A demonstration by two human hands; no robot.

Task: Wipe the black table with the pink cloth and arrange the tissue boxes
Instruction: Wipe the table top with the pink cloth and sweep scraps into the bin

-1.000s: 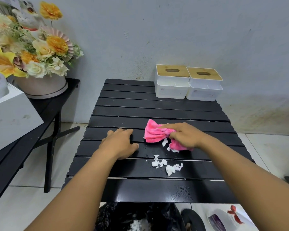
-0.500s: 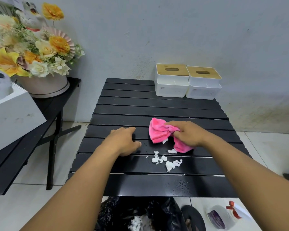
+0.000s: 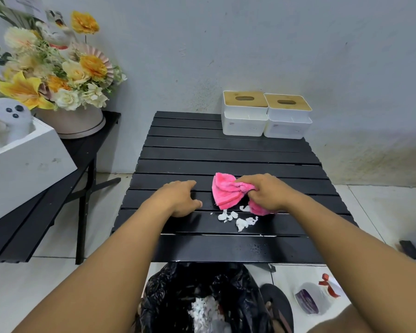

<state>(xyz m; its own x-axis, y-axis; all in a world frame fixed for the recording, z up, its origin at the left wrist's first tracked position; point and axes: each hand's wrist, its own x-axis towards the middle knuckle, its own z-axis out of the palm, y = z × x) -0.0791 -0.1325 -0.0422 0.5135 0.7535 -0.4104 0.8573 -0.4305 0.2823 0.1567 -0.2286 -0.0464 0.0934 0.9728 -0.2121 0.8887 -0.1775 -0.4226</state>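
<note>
The black slatted table (image 3: 202, 150) fills the middle of the head view. My right hand (image 3: 267, 192) is bunched around the pink cloth (image 3: 225, 193), which lies on the table's middle slats. Small white paper scraps (image 3: 240, 218) lie just in front of the cloth. My left hand (image 3: 180, 198) rests flat on the table to the left of the cloth, holding nothing. Two white tissue boxes with wooden lids, the left tissue box (image 3: 245, 114) and the right tissue box (image 3: 288, 116), stand side by side and touching at the table's far right corner against the wall.
A black bin bag (image 3: 202, 292) with white scraps inside gapes below the table's near edge. A second black table (image 3: 34, 212) on the left carries a flower pot (image 3: 75, 121) and a white box (image 3: 22, 162). A sandal (image 3: 277, 306) lies on the tiled floor.
My right hand has shifted the pink cloth slightly to the right and back across the slats. The white scraps and my left hand have stayed where they were.
</note>
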